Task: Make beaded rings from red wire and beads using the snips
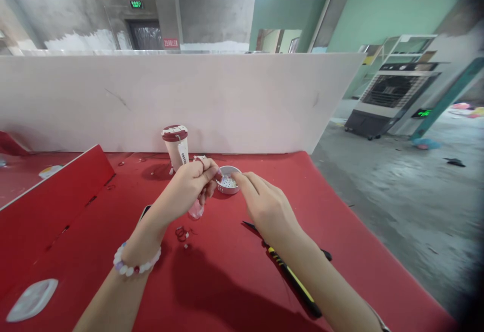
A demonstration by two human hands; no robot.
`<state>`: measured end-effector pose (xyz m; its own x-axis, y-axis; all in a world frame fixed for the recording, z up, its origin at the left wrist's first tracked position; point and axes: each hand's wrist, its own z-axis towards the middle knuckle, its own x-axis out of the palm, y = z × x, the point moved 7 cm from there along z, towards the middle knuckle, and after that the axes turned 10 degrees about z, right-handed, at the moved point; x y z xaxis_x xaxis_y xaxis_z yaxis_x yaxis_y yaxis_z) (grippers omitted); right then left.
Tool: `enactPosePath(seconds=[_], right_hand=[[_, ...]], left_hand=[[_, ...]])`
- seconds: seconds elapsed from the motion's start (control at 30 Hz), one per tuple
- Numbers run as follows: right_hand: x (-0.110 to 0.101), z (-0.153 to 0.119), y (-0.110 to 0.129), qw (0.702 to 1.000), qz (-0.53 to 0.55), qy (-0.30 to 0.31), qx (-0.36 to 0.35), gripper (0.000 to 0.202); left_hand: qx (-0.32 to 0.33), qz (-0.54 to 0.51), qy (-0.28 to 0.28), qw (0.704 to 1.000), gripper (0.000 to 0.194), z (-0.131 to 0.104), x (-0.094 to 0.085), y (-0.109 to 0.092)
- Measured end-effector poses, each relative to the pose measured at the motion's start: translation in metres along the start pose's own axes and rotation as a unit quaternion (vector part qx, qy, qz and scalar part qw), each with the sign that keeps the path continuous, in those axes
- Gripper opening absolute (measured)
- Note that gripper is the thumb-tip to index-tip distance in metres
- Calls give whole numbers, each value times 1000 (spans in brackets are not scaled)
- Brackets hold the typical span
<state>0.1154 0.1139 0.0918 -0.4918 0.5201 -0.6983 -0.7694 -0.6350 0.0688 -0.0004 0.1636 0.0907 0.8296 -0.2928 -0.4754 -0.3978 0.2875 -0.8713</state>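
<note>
My left hand (191,183) is raised over the red table (234,281), fingers closed on a small pinkish item with a piece dangling below it (195,211). A bead bracelet (132,266) circles that wrist. My right hand (260,203) reaches to a small round white tin of tiny beads (228,182), its fingertips at the tin's right rim. What sits between those fingertips is too small to tell. A bit of dark red string with small beads (182,233) lies on the cloth below my left hand.
A white cup with a dark red lid and a tag (176,145) stands behind the tin. Black-and-yellow pliers (291,276) lie under my right forearm. A red divider (53,196) rises at left, a white board (170,100) at the back. A white oval piece (32,299) lies near left.
</note>
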Motion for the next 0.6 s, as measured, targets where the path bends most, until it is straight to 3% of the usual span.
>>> enactPosePath(seconds=[0.1, 0.23, 0.43, 0.6], right_hand=[[-4, 3, -7, 991, 121, 50, 41, 39], [-7, 5, -14, 939, 306, 108, 110, 27], [-5, 8, -2, 973, 198, 75, 94, 17], [-3, 5, -1, 975, 189, 42, 105, 23]], left_hand=[[7, 18, 9, 1000, 27, -1, -1, 0], [8, 58, 42, 997, 26, -6, 1, -3], [-31, 123, -28, 992, 30, -15, -1, -18], [-8, 34, -26, 999, 20, -17, 5, -25]])
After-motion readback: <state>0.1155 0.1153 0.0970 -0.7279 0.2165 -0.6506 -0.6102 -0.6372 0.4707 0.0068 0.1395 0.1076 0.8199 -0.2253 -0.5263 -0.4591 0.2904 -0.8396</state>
